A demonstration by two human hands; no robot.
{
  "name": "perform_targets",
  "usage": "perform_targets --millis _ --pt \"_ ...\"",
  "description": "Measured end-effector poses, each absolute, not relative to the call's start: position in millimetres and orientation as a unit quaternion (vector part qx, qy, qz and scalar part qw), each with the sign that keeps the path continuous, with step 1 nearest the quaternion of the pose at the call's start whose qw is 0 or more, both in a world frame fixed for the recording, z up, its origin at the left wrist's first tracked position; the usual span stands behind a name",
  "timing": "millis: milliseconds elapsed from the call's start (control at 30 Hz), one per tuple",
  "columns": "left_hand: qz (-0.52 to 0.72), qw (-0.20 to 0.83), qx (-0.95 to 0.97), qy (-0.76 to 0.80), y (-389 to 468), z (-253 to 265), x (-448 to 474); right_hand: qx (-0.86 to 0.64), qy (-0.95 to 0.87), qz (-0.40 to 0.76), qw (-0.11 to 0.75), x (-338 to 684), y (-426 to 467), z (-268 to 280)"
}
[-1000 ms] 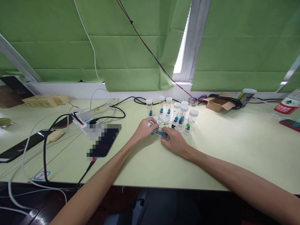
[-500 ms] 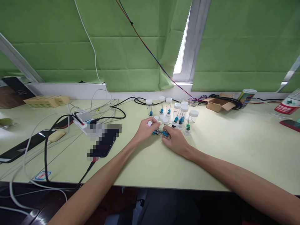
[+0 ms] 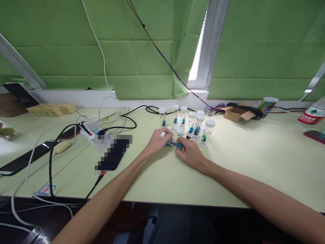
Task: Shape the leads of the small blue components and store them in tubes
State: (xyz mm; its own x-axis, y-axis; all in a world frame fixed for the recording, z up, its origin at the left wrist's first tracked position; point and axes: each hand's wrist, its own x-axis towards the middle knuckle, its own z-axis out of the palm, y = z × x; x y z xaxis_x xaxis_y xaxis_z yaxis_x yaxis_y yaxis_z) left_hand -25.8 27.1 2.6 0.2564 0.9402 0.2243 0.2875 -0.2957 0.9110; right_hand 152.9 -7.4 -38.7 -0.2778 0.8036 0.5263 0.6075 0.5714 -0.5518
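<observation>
Both my hands meet at the middle of the table, closed around small pieces. My left hand point(image 3: 159, 141) pinches a clear vial point(image 3: 172, 142), which lies roughly level; a small white piece point(image 3: 163, 134) shows at its fingers. At the vial's right side, my right hand point(image 3: 190, 152) has its fingers curled on a small blue part point(image 3: 179, 145). Its fingertips are partly hidden, as is how the blue part joins the vial. Just beyond stand several clear vials with white caps, holding blue pieces and wires; the nearest right vial point(image 3: 203, 139) has a green piece.
A phone point(image 3: 119, 154) and a power strip point(image 3: 91, 132) with tangled cables lie to the left. An open cardboard box point(image 3: 236, 113), a printed can point(image 3: 267, 105) and a bottle point(image 3: 312, 113) stand at the right. Yellow boxes point(image 3: 50, 109) sit at the back left.
My hands keep nearly the same place and grip. At the far left edge, a pale blurred shape has come into view beside the green item.
</observation>
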Motion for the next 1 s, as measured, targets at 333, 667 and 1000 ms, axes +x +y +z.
perform_targets --millis 333,667,1000 --pt "0.469 0.428 0.651 0.416 19.0 6.7 -19.3 -0.449 -0.765 0.133 0.442 152.2 -5.5 -35.1" --pt "0.495 0.401 0.663 0.393 17.9 1.2 -9.0 -0.468 -0.72 0.168 0.485 148.6 -5.5 -30.4" --pt "0.636 0.255 0.589 0.429 21.8 18.5 -22.2 -0.397 -0.745 0.008 0.536 149.2 -7.6 -26.8"
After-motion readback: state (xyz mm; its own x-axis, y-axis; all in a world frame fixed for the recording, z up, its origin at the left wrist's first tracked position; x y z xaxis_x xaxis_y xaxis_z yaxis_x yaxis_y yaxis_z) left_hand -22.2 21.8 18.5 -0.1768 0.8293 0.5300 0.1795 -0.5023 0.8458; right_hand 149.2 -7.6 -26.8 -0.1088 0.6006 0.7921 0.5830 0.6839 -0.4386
